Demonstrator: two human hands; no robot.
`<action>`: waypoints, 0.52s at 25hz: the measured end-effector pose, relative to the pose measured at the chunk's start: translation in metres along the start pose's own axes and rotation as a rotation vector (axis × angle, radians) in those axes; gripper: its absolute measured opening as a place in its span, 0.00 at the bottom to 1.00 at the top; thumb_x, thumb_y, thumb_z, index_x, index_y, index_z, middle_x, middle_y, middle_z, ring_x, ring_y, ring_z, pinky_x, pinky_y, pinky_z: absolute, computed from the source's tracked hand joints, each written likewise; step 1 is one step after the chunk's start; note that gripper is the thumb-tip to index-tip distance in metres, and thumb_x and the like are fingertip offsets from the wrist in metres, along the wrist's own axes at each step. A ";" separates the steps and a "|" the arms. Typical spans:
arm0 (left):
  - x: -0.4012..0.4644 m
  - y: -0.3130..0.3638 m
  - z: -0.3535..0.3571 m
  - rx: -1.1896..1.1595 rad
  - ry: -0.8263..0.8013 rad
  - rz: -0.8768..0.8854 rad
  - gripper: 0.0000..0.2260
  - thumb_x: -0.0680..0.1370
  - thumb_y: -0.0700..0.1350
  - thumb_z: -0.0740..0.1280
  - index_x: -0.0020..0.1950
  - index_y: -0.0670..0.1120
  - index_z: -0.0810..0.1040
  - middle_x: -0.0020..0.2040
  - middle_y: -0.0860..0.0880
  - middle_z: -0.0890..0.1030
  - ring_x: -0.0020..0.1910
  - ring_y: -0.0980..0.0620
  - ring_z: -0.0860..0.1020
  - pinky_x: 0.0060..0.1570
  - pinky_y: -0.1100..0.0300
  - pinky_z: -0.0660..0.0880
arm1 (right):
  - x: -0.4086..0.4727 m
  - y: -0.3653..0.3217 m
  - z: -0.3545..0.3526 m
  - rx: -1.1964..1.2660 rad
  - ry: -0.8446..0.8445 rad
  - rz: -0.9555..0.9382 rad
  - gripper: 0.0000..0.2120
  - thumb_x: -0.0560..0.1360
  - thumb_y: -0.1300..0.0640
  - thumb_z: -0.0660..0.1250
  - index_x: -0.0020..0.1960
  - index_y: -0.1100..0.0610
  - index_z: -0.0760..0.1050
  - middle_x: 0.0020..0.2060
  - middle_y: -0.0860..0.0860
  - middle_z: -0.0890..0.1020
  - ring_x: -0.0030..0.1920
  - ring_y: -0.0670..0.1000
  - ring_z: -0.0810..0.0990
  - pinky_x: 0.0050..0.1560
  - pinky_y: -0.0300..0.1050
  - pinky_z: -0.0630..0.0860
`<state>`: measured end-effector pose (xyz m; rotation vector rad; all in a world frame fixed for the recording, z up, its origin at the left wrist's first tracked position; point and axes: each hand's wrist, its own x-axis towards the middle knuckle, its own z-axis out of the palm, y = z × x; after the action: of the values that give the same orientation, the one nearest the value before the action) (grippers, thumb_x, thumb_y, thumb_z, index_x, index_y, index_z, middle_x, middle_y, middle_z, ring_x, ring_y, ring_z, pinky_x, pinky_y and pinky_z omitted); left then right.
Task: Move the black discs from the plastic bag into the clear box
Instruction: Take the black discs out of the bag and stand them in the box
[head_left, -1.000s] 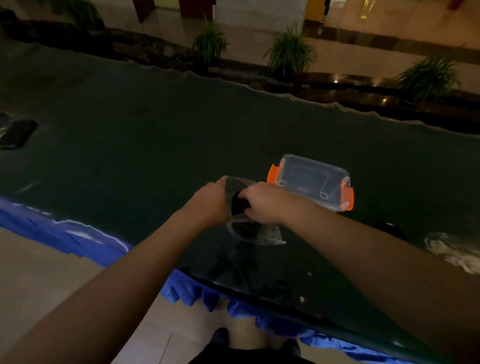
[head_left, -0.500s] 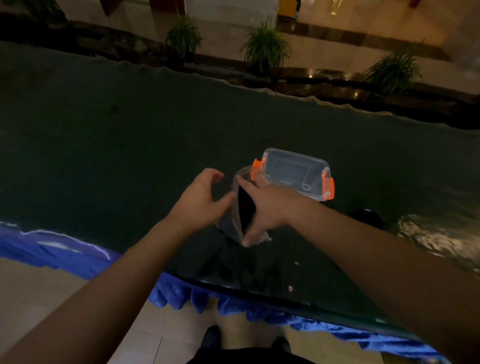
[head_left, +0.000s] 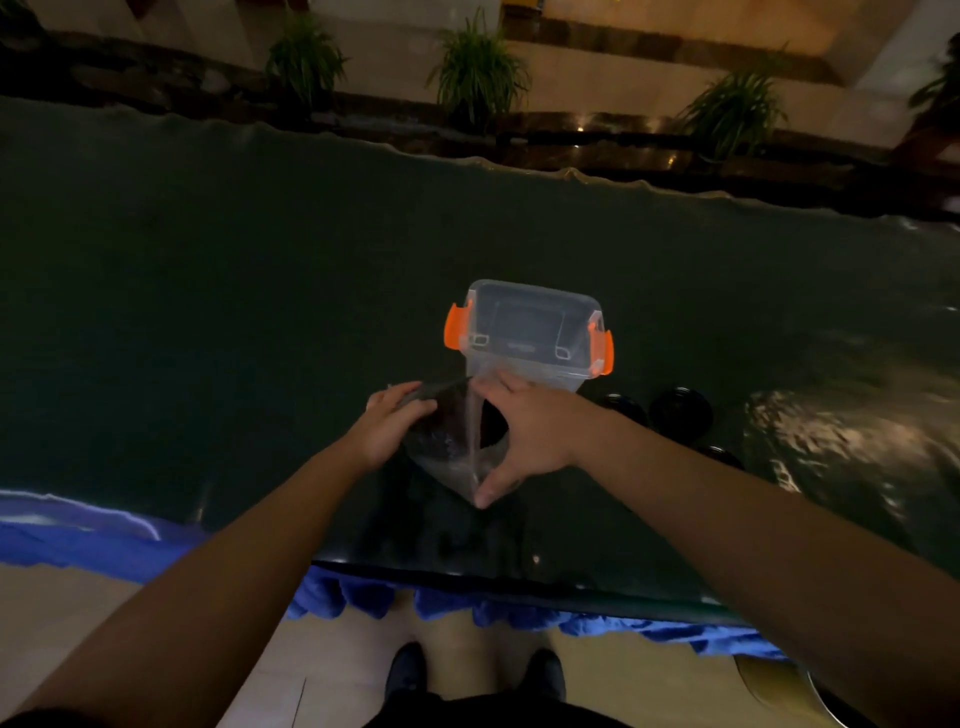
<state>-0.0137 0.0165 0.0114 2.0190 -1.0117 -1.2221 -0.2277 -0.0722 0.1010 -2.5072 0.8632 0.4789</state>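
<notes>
The clear plastic bag (head_left: 451, 446) stands upright on the dark table, dark discs dimly showing through it. My left hand (head_left: 390, 427) grips the bag's left side near its top. My right hand (head_left: 527, 435) holds the right side, thumb down along the bag's lower edge. A black disc (head_left: 491, 427) shows between my right palm and the bag. Just behind the bag sits the clear box (head_left: 530, 332) with orange latches, open at the top. Two more black discs (head_left: 680, 408) lie on the table to the right of my right wrist.
The dark glossy table (head_left: 208, 312) has a blue cloth (head_left: 104, 540) hanging along its near edge. Potted plants (head_left: 478, 67) stand beyond the far edge. My shoes (head_left: 410, 670) show on the floor below.
The bag has been stood up and pulled wider between both hands, closer to the box. My left hand now grips the bag's top edge instead of hovering with its fingers apart.
</notes>
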 end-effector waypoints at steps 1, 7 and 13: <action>0.003 0.004 0.010 -0.032 0.009 0.015 0.29 0.74 0.64 0.69 0.71 0.53 0.74 0.71 0.42 0.68 0.69 0.49 0.70 0.69 0.60 0.63 | -0.004 0.005 0.005 0.013 0.004 0.007 0.71 0.49 0.22 0.74 0.81 0.46 0.45 0.81 0.49 0.53 0.78 0.56 0.58 0.74 0.60 0.65; 0.011 0.014 0.070 0.305 0.041 0.065 0.40 0.62 0.68 0.76 0.70 0.54 0.72 0.72 0.46 0.62 0.69 0.39 0.67 0.69 0.44 0.69 | -0.034 0.044 0.049 0.204 0.030 0.090 0.71 0.50 0.20 0.73 0.80 0.41 0.38 0.78 0.42 0.47 0.78 0.57 0.57 0.73 0.61 0.66; 0.013 0.018 0.091 0.451 0.061 0.151 0.43 0.62 0.67 0.77 0.72 0.54 0.69 0.74 0.48 0.60 0.70 0.38 0.63 0.67 0.42 0.69 | -0.060 0.074 0.092 0.347 0.115 0.113 0.65 0.55 0.20 0.72 0.81 0.42 0.43 0.73 0.43 0.55 0.69 0.45 0.62 0.70 0.48 0.69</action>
<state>-0.0972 -0.0113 -0.0193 2.2419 -1.4831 -0.9051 -0.3362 -0.0486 0.0289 -2.1922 1.0387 0.1992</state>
